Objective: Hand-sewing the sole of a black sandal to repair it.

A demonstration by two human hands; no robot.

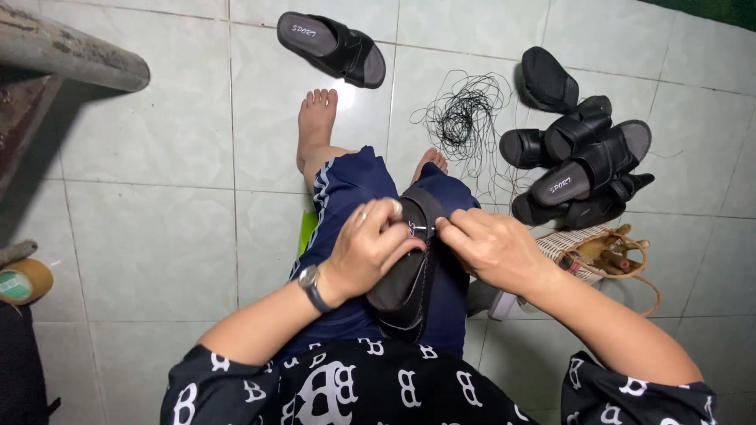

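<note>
A black slide sandal point(405, 275) is held on the lap at the centre of the frame, lying lengthwise over dark blue shorts point(354, 185) with its strap end pointing up the picture. The left hand point(370, 248), on which a ring and a wristwatch point(309, 279) are worn, is curled around the left edge of the sandal, with the fingers closed against the sole and the thumb pressed near the strap. The right hand point(488, 248) is pinched shut at the strap from the right side; something thin and metallic, likely a needle, is glimpsed between the two hands, but which fingers hold it cannot be told.

A tangle of thin black thread point(465, 118) is spread on the pale tiled floor point(150, 205) in the upper middle of the frame, just beyond the bare feet. A heap of black sandals point(579, 161) is piled at the upper right, touching one another, and a single black sandal point(335, 46) is set apart at the top centre. A woven basket point(591, 252) is seen just right of the right hand, low on the floor. A roll of brown tape point(24, 281) is seen at the left edge, and a worn grey ledge point(71, 51) is seen in the upper left corner.
</note>
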